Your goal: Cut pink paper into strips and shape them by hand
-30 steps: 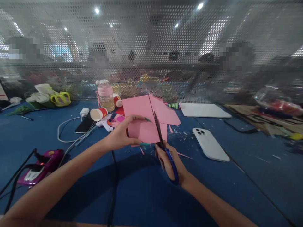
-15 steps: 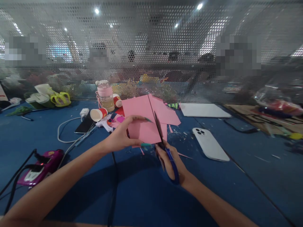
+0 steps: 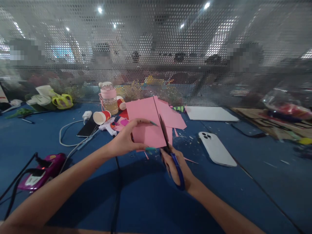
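Observation:
My left hand (image 3: pixel 126 138) grips a pink paper sheet (image 3: pixel 142 112) at its left side, thumb and long-nailed fingers along it. In my right hand (image 3: pixel 179 165) is a pair of scissors (image 3: pixel 177 169) with blue handles, fingers wrapped through the loops. Their dark blades point up and away and lie along the sheet's right edge. Behind and beneath are more pink paper pieces (image 3: pixel 172 117) on the blue table. Thin pink offcuts (image 3: pixel 190 160) lie near my right hand.
A white phone (image 3: pixel 216 149) lies to the right, a white sheet (image 3: pixel 211 113) behind it. Leftward are a pink-lidded bottle (image 3: pixel 109 99), a paper cup (image 3: pixel 101 117), a glue gun (image 3: pixel 108 127), a black phone (image 3: pixel 87 128) and a purple power strip (image 3: pixel 44 172) with cables. Perforated metal screen (image 3: pixel 156 48) stands behind.
Almost nothing differs. The paper's top edge has shifted very slightly to the right; both hands and the scissors hold nearly the same place.

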Available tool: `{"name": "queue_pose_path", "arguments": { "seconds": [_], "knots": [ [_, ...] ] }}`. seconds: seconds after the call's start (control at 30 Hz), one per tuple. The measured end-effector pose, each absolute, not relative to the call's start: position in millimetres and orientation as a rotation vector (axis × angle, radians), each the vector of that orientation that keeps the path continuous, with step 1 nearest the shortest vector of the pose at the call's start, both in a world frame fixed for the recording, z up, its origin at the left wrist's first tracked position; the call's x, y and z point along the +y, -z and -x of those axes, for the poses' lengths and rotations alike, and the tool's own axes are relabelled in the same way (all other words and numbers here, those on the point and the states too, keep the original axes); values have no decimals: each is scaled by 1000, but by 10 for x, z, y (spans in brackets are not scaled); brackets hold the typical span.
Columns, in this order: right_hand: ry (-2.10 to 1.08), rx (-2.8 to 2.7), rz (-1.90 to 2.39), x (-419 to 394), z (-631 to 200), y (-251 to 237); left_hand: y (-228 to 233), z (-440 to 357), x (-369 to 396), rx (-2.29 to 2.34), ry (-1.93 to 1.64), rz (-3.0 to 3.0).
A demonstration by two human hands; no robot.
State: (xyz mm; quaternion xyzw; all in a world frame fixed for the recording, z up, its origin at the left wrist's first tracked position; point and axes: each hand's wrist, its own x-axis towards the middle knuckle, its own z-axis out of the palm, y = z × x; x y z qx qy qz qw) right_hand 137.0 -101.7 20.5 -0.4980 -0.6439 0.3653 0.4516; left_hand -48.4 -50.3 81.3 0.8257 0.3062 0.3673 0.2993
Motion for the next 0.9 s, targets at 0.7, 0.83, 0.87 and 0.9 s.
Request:
{"name": "queue_pose_path", "arguments": {
  "seconds": [0.7, 0.83, 0.87, 0.9],
  "knots": [
    [-978, -1560, 1230, -1008, -1383, -154, -849, 498, -510, 789, -939, -2218],
    [-971, -1544, 1236, -1010, -1379, -147, -846, 495, -508, 797, -949, -2223],
    [-968, -1541, 1230, -1010, -1377, -148, -844, 494, -506, 798, -953, -2227],
    [-966, -1539, 1225, -1011, -1375, -148, -841, 493, -504, 794, -957, -2227]
  ]
}}
